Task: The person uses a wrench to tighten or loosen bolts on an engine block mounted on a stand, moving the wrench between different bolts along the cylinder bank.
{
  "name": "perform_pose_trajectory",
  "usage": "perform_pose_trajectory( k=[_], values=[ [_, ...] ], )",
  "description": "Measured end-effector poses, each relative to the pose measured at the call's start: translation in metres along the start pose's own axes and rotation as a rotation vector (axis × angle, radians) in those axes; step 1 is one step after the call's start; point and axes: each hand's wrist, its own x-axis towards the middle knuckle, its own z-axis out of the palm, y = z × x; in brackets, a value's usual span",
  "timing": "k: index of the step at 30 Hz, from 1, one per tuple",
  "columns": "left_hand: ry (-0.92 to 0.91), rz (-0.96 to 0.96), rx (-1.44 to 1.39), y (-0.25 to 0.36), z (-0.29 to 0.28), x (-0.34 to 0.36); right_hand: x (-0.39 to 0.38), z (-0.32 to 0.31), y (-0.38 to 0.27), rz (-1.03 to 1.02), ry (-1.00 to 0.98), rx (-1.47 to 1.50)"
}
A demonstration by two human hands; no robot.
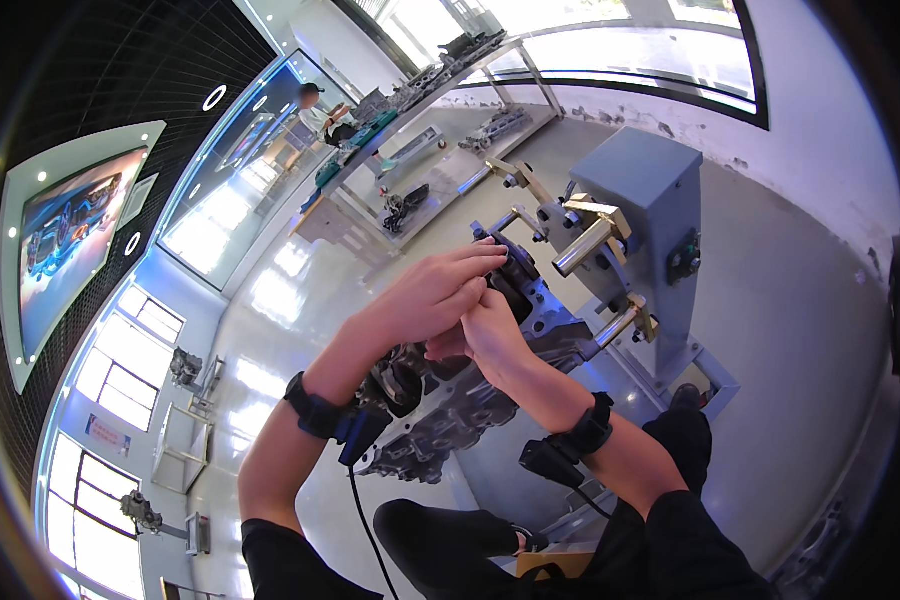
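Observation:
A grey metal engine block (450, 425) is mounted in front of me, its top full of dark openings. Over its far part, my left hand (435, 290) has its fingers stretched out, the tips at a dark rounded part (515, 290) on the engine's end. Against the left palm rests my right hand (492, 340), crossing under it. Most of the right fingers are hidden, so whether they hold something small cannot be seen. Both wrists wear black straps with small boxes and cables.
A grey-blue stand (635, 190) carries the engine by brass-coloured arms (585, 248). Behind is a long metal workbench (435, 85) with engine parts, where another person (320, 118) sits. More engine parts on stands (142, 510) are at left. My legs are close below the engine.

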Motion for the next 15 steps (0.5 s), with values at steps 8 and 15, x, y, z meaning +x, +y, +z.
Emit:
perform_pose_trajectory(
  k=[8,15],
  values=[
    [0.097,-0.006,0.024,0.000,0.008,0.005,-0.004,-0.005,-0.001,0.043,-0.002,0.022],
    [0.138,0.030,0.052,-0.004,0.012,0.002,-0.017,0.012,0.019,0.164,-0.097,-0.043]
  ],
)
